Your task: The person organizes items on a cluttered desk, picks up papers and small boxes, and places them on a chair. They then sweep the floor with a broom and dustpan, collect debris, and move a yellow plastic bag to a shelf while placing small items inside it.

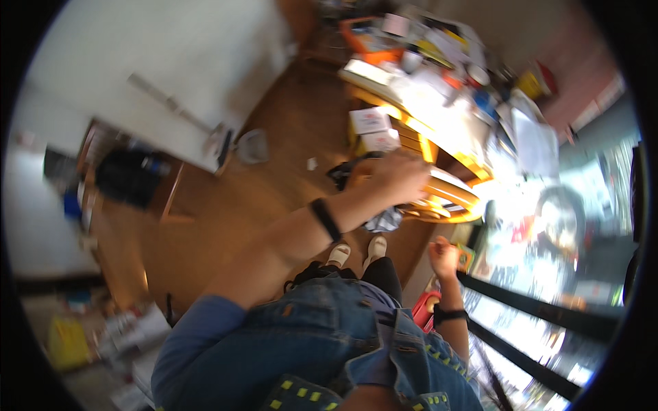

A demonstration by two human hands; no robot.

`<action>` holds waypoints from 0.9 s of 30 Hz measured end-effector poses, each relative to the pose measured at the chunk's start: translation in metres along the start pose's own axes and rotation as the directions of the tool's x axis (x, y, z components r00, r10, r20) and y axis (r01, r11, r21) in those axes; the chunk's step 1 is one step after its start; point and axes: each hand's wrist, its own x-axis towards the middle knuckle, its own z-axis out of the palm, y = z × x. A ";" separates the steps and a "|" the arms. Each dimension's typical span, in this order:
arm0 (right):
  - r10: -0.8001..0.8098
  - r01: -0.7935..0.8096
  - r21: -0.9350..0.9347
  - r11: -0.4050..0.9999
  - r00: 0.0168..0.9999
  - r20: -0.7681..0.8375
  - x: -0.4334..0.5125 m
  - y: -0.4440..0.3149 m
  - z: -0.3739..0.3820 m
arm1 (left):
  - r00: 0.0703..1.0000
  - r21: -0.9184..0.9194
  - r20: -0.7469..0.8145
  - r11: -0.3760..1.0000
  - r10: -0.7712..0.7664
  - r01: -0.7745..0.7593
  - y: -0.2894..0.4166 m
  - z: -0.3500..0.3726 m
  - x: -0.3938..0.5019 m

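My left hand (403, 177) reaches across in front of me, over a yellowish wooden chair (465, 208) with a curved rail. Blur hides whether its fingers grip the rail or only pass above it. Dark cloth (343, 173) shows beside that wrist, and a striped grey cloth (385, 221) hangs below the hand. Lower on the right is my right hand (444, 257), raised with its fingers curled, near a small green and yellow item (465, 258). Whether it holds anything is unclear.
A wooden desk (411, 120) carries papers and an orange box (367, 41). Two white boxes (378, 128) stand by its side. Bright glass (560, 216) with dark bars lies on the right. A bin (253, 146) sits on the brown floor (205, 246); a black bag (131, 177) is at left.
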 end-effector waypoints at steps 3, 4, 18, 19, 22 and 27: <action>-0.233 0.254 0.047 0.966 0.935 -0.266 0.028 -0.068 -0.044 | 0.941 0.042 -0.324 0.995 0.097 -0.088 -0.009 0.010 -0.013; -0.284 0.308 0.045 0.950 0.919 -0.274 0.037 -0.089 -0.055 | 0.917 0.022 -0.388 0.995 0.098 -0.097 -0.011 0.013 -0.016; -0.560 0.435 -0.426 0.793 0.797 -0.227 0.116 -0.159 -0.053 | 0.848 -0.089 -0.474 0.971 -0.237 0.221 -0.011 0.056 -0.126; -0.587 0.462 -0.422 0.780 0.775 -0.234 0.116 -0.158 -0.055 | 0.809 -0.173 -0.512 0.957 -0.289 0.232 -0.019 0.082 -0.148; -0.599 0.458 -0.461 0.760 0.769 -0.223 0.118 -0.155 -0.054 | 0.706 -0.467 -0.262 0.727 -0.658 0.504 -0.048 0.195 -0.278; -0.512 0.408 -0.380 0.830 0.827 -0.231 0.119 -0.149 -0.050 | 0.629 0.314 0.439 0.765 -0.642 0.563 -0.001 0.327 -0.615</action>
